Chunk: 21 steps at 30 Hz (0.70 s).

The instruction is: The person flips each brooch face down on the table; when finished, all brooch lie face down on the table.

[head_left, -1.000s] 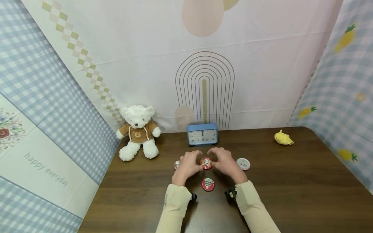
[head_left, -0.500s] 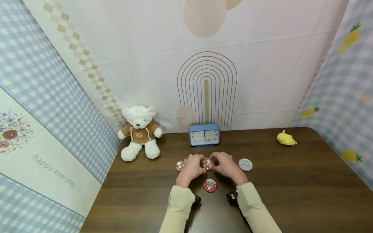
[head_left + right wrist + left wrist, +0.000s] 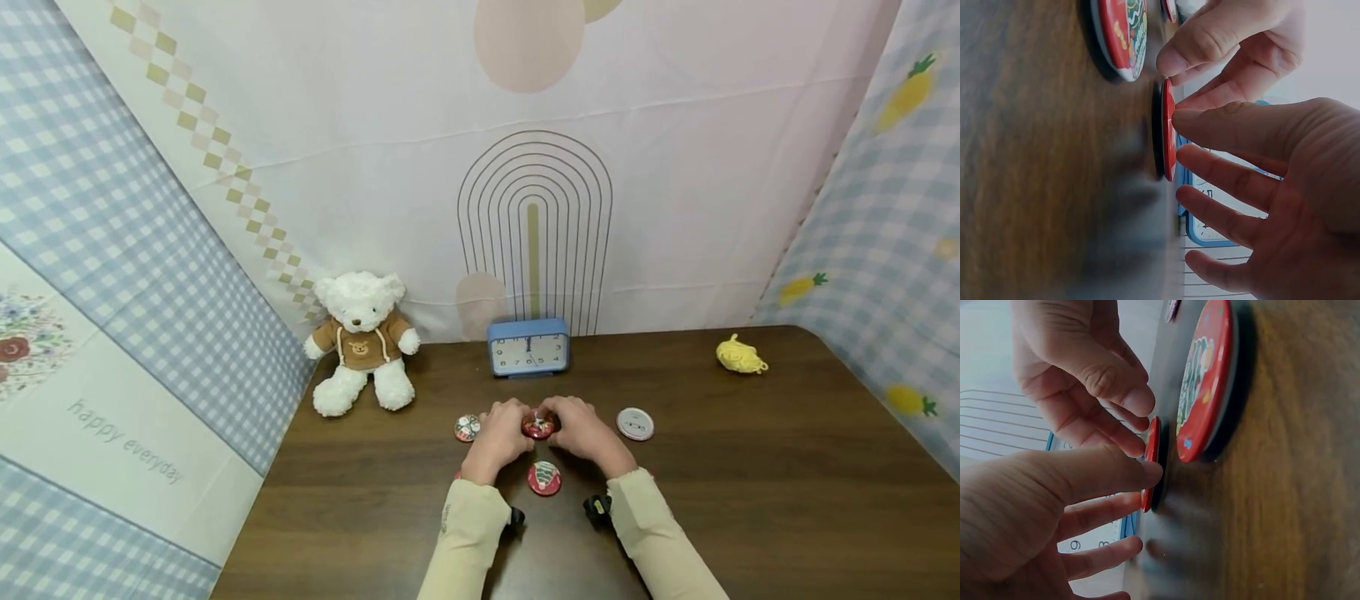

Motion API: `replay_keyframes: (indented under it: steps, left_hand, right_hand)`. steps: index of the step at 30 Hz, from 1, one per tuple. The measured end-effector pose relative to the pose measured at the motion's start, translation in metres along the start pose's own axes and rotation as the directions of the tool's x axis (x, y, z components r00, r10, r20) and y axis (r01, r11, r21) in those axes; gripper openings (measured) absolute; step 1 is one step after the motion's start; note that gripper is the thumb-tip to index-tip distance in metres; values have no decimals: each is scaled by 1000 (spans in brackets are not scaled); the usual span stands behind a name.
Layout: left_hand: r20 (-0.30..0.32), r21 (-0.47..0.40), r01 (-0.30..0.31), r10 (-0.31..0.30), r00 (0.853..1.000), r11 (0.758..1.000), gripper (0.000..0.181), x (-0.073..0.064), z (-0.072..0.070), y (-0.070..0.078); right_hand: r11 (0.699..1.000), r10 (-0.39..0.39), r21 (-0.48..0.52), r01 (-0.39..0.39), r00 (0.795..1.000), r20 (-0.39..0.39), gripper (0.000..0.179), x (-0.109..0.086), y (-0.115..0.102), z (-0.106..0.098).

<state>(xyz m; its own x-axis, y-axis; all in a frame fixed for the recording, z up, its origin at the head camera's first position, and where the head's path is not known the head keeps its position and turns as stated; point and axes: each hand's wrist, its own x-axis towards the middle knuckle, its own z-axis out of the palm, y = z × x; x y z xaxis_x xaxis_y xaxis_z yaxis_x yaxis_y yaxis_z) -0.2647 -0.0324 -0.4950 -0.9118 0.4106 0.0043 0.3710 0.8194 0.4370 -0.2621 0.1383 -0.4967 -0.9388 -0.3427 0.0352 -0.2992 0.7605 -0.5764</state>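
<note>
Both hands reach over the table to a red round pin badge [image 3: 538, 423] in front of the clock. My left hand [image 3: 501, 435] has its thumb and index finger at the badge's left edge. My right hand [image 3: 583, 432] has thumb and index finger at the right edge, the other fingers spread in the right wrist view. Seen edge-on, the badge [image 3: 1152, 459] sits flat, close over the table, between the two hands. Nearer me lies a red badge with a Christmas tree [image 3: 544, 478]. A patterned badge [image 3: 467, 427] lies left; a face-down badge [image 3: 636, 423] shows its pin back at right.
A blue clock [image 3: 529, 348] stands behind the hands. At the back left sits a white teddy bear [image 3: 360, 346] in a brown hoodie; a yellow toy [image 3: 740, 356] lies at the back right. Slivers of red show beside both wrists. A patterned cloth backdrop [image 3: 360, 167] rises behind the table.
The hands have closed in on the middle badge from both sides, the fingers now at its edges. The patterned badge on the left is less covered by the left hand.
</note>
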Motion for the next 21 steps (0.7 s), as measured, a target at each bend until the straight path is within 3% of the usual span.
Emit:
replay_keyframes:
  steps: [12, 21]
  left_hand:
    - [-8, 11, -12, 13, 1000, 1000, 26, 5, 8, -4]
    - [-26, -1, -21, 21, 999, 1000, 26, 8, 7, -8]
  right_hand:
    - [1000, 3, 23, -3, 1000, -2, 31, 1, 9, 3]
    - [1000, -8, 26, 10, 999, -47, 35, 7, 18, 4]
